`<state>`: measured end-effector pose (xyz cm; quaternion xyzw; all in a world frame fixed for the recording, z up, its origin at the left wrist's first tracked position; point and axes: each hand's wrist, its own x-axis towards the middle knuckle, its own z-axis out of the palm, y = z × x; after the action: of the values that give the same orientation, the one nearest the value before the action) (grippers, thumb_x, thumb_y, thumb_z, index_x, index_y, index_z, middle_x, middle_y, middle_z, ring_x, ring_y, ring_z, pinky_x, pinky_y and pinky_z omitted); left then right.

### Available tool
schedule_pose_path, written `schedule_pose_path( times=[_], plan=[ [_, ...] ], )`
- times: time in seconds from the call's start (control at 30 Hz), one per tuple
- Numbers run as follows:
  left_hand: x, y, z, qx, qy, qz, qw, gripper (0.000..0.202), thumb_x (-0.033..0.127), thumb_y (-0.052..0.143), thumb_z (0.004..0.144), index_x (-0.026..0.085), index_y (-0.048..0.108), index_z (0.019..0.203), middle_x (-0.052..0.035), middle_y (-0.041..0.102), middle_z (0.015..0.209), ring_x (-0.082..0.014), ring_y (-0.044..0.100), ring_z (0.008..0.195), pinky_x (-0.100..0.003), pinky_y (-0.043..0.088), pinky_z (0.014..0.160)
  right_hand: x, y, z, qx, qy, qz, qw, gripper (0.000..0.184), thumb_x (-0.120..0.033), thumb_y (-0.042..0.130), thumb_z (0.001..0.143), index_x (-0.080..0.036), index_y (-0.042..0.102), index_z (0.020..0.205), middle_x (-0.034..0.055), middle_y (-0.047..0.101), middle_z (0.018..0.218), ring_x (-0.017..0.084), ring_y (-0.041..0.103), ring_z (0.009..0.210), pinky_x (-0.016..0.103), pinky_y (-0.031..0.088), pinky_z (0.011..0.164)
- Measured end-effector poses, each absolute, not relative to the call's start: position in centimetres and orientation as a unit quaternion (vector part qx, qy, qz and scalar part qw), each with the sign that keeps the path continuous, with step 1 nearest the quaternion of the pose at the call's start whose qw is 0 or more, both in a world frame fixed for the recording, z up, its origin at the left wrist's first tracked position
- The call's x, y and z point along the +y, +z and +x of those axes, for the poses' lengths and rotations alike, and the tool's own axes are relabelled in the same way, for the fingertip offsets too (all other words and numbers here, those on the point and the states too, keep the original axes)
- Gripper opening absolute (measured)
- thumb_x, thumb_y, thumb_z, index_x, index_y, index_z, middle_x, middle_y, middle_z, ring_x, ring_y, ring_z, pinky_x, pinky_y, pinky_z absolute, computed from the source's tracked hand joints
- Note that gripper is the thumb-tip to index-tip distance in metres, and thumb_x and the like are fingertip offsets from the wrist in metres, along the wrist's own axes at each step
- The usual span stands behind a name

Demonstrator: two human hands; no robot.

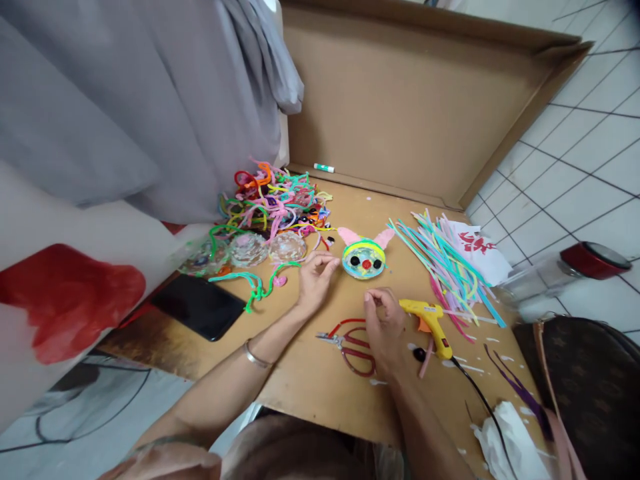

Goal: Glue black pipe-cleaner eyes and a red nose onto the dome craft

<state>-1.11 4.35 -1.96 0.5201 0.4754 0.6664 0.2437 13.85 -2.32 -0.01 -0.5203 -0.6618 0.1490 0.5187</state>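
A small round craft animal face (364, 261) lies on the table in front of me, with pink ears, a yellow-green band, black button eyes and a red nose. Just left of it is my left hand (317, 281), thumb and fingertips pinched together; whether they touch its edge I cannot tell. Below the face, my right hand (385, 323) is closed in a pinch above the table. Anything in either pinch is too small to make out. Red-handled scissors (357, 350) lie partly hidden beside my right hand. To its right rests a yellow glue gun (431, 323).
Tangled pipe cleaners (273, 207) and clear round pieces (249, 249) heap at the back left, near a black phone (200, 307). Straight pipe cleaners (450, 263) lie right. A bottle (565, 270), brown bag (585, 393) and white tissue (510, 440) line the right edge. Cardboard (400, 100) stands behind.
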Motion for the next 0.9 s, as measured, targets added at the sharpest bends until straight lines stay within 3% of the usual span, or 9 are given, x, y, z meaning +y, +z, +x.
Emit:
schedule_pose_path(
  times=[0.33,0.6,0.7,0.8,0.9],
  plan=[
    [4.1,-2.2,-0.7,0.475,0.667,0.525,0.231,0.019,0.031,0.074,0.069,0.017,0.064,0.060,-0.0030,0.060,0.083,-0.0162,0.057,0.085,-0.032,0.044,0.083,-1.8,-0.4,14.5,-0.685,0.071,-0.523,0.502,0.011,-0.019,0.047,0.089,-0.019,0.055,0.081,0.0005,0.058,0.076,0.014,0.055,0.072,0.027,0.044,0.068],
    [3.3,-1.8,-0.4,0.443,0.659,0.555,0.248,0.044,0.035,0.049,0.090,0.017,0.047,0.050,-0.0001,0.050,0.064,-0.0119,0.051,0.066,-0.027,0.042,0.068,-1.1,-1.5,15.0,-0.714,-0.033,-0.517,0.471,0.010,-0.026,0.053,0.088,-0.020,0.053,0.079,0.0022,0.059,0.078,0.018,0.055,0.077,0.033,0.042,0.074],
    [3.4,-1.8,0.0,0.437,0.666,0.562,0.223,0.037,0.034,0.046,0.091,0.017,0.052,0.058,-0.0022,0.054,0.071,-0.0136,0.053,0.073,-0.029,0.044,0.073,-1.2,-1.6,15.5,-0.712,-0.096,-0.539,0.439,0.018,-0.031,0.053,0.089,-0.021,0.052,0.074,0.0012,0.059,0.073,0.018,0.052,0.075,0.036,0.037,0.078],
    [3.2,-1.4,0.4,0.433,0.681,0.556,0.201,0.016,0.031,0.052,0.088,0.017,0.060,0.087,-0.0074,0.057,0.094,-0.0173,0.055,0.092,-0.033,0.047,0.083,-1.5,-1.4,15.5,-0.713,-0.103,-0.544,0.429,0.024,-0.028,0.044,0.093,-0.021,0.049,0.071,0.0009,0.054,0.067,0.019,0.048,0.071,0.036,0.036,0.076],
    [2.5,-1.0,0.9,0.398,0.688,0.567,0.216,0.019,0.029,0.058,0.084,0.017,0.060,0.098,-0.0116,0.052,0.110,-0.0189,0.055,0.101,-0.033,0.050,0.084,-2.0,-1.2,15.1,-0.719,-0.050,-0.534,0.443,0.019,-0.027,0.038,0.094,-0.020,0.050,0.081,0.0051,0.056,0.079,0.020,0.049,0.077,0.034,0.037,0.072]
  ],
)
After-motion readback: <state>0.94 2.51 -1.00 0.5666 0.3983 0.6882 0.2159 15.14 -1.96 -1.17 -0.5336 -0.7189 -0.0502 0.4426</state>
